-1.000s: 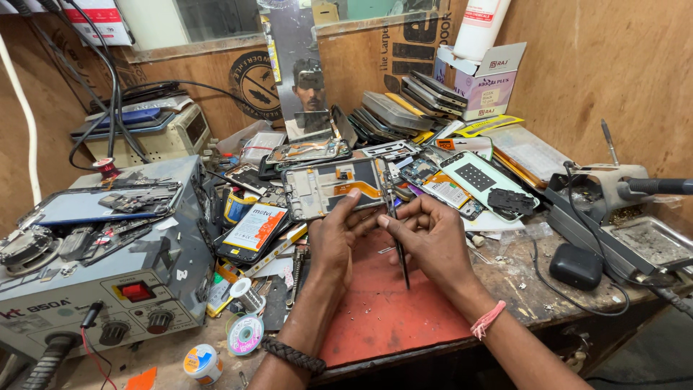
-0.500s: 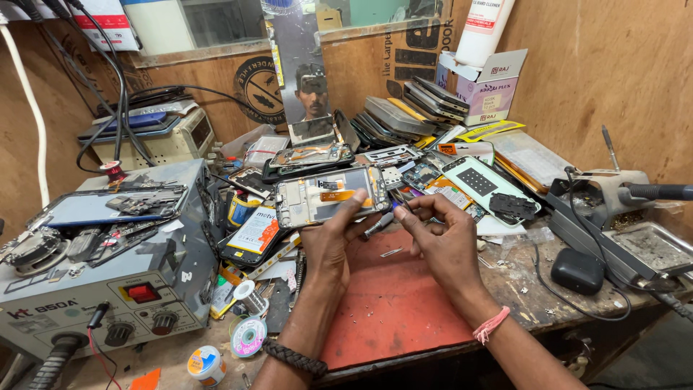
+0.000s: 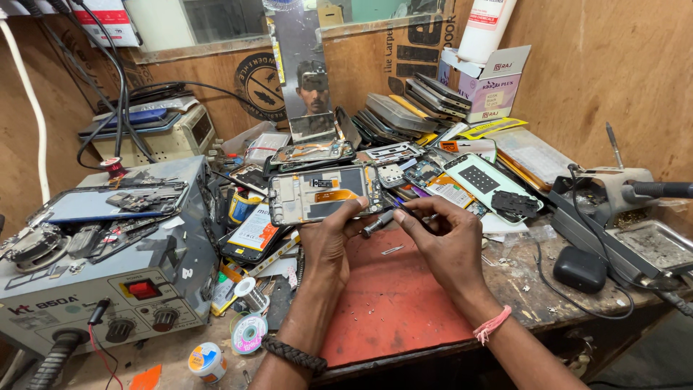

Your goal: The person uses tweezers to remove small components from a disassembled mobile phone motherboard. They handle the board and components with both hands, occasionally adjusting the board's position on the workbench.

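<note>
My left hand (image 3: 328, 242) grips the near edge of an opened phone frame (image 3: 317, 193), which shows its inner parts and an orange flex strip and rests tilted against the pile of parts. My right hand (image 3: 444, 238) is just to its right, pinching a thin dark tool (image 3: 404, 211) that points at the frame's lower right corner. A short grey metal tool tip (image 3: 377, 222) shows between the two hands. Both hands hover over the far edge of a red work mat (image 3: 390, 303).
A grey rework station (image 3: 94, 289) with loose phone parts on top stands at the left. Stacked phones (image 3: 411, 108) and a white box (image 3: 491, 79) fill the back. A soldering stand (image 3: 613, 188) and a black case (image 3: 581, 269) sit on the right, solder reels (image 3: 249, 332) front left.
Both hands moved away from me to the phone frame. The left hand took hold of its near edge, and the right hand swung the thin tool up from hanging to pointing at the frame.
</note>
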